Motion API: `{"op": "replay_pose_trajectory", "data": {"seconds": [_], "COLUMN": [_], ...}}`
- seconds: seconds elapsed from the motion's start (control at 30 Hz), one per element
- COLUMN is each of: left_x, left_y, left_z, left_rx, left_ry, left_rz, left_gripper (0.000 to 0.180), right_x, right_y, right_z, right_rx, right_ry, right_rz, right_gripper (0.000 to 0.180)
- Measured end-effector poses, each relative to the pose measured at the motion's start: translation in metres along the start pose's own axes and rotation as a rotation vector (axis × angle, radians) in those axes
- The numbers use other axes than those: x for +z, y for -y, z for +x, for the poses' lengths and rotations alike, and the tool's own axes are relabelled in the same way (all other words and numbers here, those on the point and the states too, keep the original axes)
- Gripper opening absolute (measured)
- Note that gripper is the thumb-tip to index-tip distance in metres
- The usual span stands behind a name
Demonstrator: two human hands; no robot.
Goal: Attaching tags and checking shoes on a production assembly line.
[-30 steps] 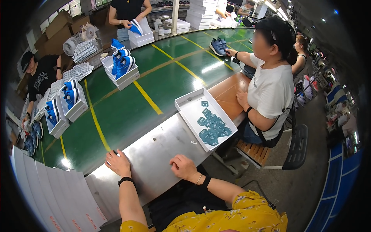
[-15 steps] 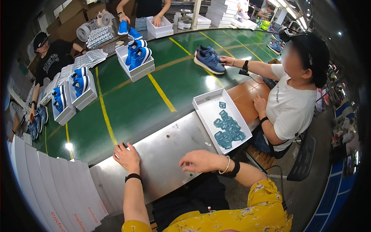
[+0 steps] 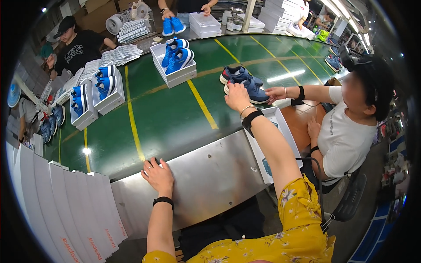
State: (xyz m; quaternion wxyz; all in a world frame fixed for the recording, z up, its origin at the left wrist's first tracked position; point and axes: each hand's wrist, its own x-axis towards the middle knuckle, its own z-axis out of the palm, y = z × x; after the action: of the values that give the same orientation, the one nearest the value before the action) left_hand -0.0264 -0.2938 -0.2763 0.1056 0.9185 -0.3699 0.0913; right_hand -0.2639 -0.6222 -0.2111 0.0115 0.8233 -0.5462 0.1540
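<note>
A pair of navy sneakers (image 3: pixel 254 89) with white soles and red heel patches stands on the green conveyor belt, right of centre. My right hand (image 3: pixel 239 98) is stretched out to them, fingers bent over the heel end of the near shoe, which partly hides behind the hand. At that shoe's toe, the co-worker's hand (image 3: pixel 275 94) touches it from the right. Palm down, my left hand (image 3: pixel 158 177) rests at the metal table's (image 3: pixel 199 182) far edge, fingers spread and nothing held. My right forearm covers much of a white box lid (image 3: pixel 287 136) holding teal tags.
Open boxes with bright blue sneakers (image 3: pixel 180 60) stand on the belt, far left and centre. White boxes (image 3: pixel 66 206) are stacked at my left. A seated co-worker (image 3: pixel 348 127) is close on my right; other people (image 3: pixel 83 48) work across the belt.
My right hand has moved from above the metal table forward to the navy sneakers. The co-worker's hand stays by them. My left hand keeps its place on the table; the view has shifted slightly.
</note>
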Motion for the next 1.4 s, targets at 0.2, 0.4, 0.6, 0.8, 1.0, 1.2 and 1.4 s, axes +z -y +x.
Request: {"op": "replay_pose_trajectory", "data": {"seconds": [0.2,0.4,0.6,0.8,1.0,1.2,1.4], "left_x": [0.004,0.008,0.0,-0.005,-0.01,-0.008,-0.008], "left_y": [-0.005,-0.013,-0.015,-0.024,-0.032,-0.043,-0.044], "left_z": [-0.003,-0.007,-0.007,-0.008,-0.005,-0.005,-0.01], "left_rx": [-0.019,-0.006,0.004,0.045,-0.011,0.019,0.009], "left_ry": [0.006,0.038,0.027,0.058,0.091,0.041,0.027], "left_rz": [0.001,-0.024,-0.002,-0.004,0.01,0.008,0.038], "left_gripper": [0.045,0.045,0.045,0.043,0.045,0.044,0.044], "right_x": [0.042,0.076,0.086,0.061,-0.023,-0.113,-0.136], "right_y": [-0.005,-0.021,-0.029,-0.014,0.031,0.046,0.021], "right_z": [0.068,0.112,0.111,0.073,-0.065,-0.223,-0.277], "right_rx": [0.059,0.196,0.462,0.124,-0.472,-0.823,-0.807], "right_ry": [-0.195,-0.076,-0.027,-0.02,-0.021,0.313,0.426], "right_rz": [-0.032,0.039,0.248,0.213,0.618,0.625,0.833], "right_gripper": [0.051,0.08,0.075,0.041,0.036,0.038,0.019]}}
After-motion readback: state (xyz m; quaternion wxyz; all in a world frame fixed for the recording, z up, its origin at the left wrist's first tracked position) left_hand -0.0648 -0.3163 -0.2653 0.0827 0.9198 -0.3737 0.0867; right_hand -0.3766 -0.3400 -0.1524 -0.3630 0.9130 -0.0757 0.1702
